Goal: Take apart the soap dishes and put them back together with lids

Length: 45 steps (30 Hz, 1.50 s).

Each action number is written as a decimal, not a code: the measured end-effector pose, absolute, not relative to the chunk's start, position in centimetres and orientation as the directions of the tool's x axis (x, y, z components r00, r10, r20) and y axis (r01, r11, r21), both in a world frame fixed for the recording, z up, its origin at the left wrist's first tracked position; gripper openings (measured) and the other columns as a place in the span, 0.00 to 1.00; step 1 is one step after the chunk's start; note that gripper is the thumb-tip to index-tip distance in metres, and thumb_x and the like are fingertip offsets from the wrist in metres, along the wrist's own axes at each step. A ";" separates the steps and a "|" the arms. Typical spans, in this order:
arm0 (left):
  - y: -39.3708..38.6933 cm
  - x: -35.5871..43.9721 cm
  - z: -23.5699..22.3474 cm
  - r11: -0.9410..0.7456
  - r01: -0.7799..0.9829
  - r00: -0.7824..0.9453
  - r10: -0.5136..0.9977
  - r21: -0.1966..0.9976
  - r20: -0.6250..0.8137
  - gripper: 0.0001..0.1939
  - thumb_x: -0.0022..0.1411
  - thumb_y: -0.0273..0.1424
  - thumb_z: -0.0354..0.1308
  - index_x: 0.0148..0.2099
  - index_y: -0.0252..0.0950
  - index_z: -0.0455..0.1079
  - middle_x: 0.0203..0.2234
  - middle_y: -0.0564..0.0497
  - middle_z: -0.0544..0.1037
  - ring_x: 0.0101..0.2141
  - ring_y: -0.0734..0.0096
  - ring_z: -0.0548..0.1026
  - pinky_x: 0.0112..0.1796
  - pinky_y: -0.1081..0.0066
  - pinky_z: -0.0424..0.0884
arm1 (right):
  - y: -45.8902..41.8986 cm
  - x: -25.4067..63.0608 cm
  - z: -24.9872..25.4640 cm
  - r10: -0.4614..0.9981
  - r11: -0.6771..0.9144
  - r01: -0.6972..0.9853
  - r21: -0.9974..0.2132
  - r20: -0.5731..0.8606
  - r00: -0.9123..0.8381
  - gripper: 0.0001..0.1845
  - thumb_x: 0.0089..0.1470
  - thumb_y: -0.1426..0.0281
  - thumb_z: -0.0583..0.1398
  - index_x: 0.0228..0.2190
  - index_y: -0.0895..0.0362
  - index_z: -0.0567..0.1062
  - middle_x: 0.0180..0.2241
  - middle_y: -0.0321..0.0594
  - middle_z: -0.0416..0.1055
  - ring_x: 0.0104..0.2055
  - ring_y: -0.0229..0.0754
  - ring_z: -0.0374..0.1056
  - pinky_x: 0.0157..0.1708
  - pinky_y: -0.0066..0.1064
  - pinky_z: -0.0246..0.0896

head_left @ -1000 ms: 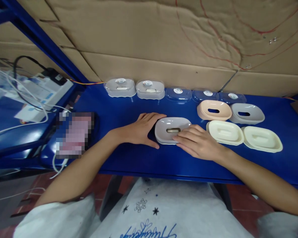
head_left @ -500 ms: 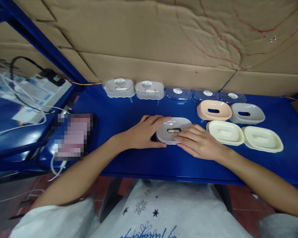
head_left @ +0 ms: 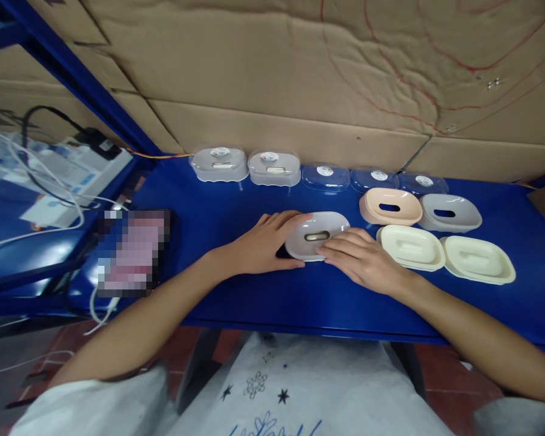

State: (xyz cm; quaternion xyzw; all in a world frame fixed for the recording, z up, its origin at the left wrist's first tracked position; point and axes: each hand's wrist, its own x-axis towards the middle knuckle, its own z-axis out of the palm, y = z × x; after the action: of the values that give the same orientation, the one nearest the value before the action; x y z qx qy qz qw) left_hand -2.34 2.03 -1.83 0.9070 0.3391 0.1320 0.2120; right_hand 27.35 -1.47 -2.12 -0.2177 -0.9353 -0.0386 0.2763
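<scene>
A grey oval soap dish [head_left: 306, 245] with a slot in its middle lies on the blue table between my hands. A pale part shows through the slot. My left hand [head_left: 270, 245] is closed around its left end, thumb along the near edge and fingers along the far side. Pressed to the right end and near rim are the bent fingers of my right hand [head_left: 361, 257], its thumb hidden. To the right stand a peach dish [head_left: 375, 214] and another grey dish [head_left: 467, 215], both slotted. Two cream base trays [head_left: 411, 257] lie in front of them.
Along the cardboard wall [head_left: 263, 72] stand two grey dishes under clear covers [head_left: 220, 163] and several loose clear lids [head_left: 324, 180]. At the left lie a blurred-out phone [head_left: 136, 251], a white cable and a power strip [head_left: 77, 181].
The view has shifted slightly. Both hands keep the same hold on the grey soap dish, which sits nearly where it was.
</scene>
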 end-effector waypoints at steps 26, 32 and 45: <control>1.8 -2.0 -1.3 -0.643 0.618 0.710 0.704 0.451 0.032 0.44 0.70 0.57 0.63 0.78 0.43 0.57 0.72 0.34 0.66 0.70 0.34 0.63 0.67 0.40 0.57 | -1.0 27.5 -2.2 0.478 0.871 0.458 -0.180 0.526 -0.703 0.18 0.71 0.73 0.61 0.59 0.50 0.79 0.51 0.42 0.85 0.52 0.46 0.79 0.65 0.53 0.63; 1.5 -2.1 -1.0 -0.670 0.597 0.728 0.683 0.442 0.052 0.40 0.72 0.53 0.62 0.78 0.45 0.58 0.73 0.34 0.63 0.70 0.34 0.63 0.67 0.39 0.60 | -1.0 27.7 -2.1 0.433 0.890 0.438 -0.123 0.526 -0.732 0.22 0.70 0.72 0.63 0.63 0.51 0.77 0.50 0.42 0.85 0.52 0.47 0.78 0.59 0.48 0.67; 1.5 -2.2 -1.2 -0.744 0.577 0.773 0.631 0.337 0.068 0.39 0.71 0.46 0.66 0.77 0.43 0.58 0.76 0.34 0.57 0.71 0.33 0.63 0.66 0.41 0.62 | -0.9 27.6 -2.3 0.446 0.893 0.416 -0.172 0.466 -0.765 0.23 0.71 0.70 0.62 0.64 0.50 0.77 0.52 0.45 0.84 0.54 0.49 0.77 0.55 0.47 0.71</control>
State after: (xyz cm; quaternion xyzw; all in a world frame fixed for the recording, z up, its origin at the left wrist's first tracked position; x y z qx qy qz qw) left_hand -2.18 1.53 -1.25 0.9294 0.3250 0.0891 0.1503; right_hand 27.65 -0.87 -2.31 -0.2293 -0.9389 0.0293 0.2551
